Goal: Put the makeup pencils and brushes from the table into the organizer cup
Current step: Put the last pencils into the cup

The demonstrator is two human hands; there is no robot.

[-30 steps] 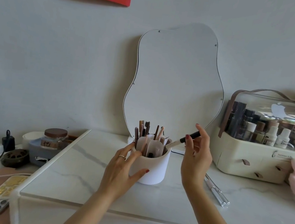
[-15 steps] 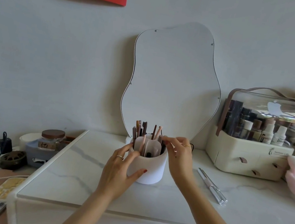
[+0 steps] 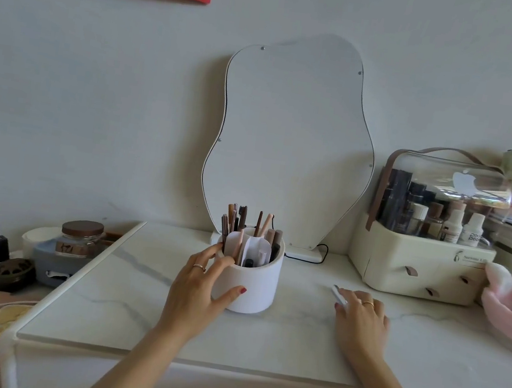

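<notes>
Half-hidden clear pencil [image 3: 339, 295] lies under right hand [image 3: 360, 317]

White organizer cup [image 3: 248, 286], grey-veined white marble table [image 3: 140, 302], brown and pink pencils [image 3: 245, 222].

Organizer cup [image 3: 251, 288] before mirror [image 3: 292, 139], storage case [image 3: 418, 269] right.
</notes>
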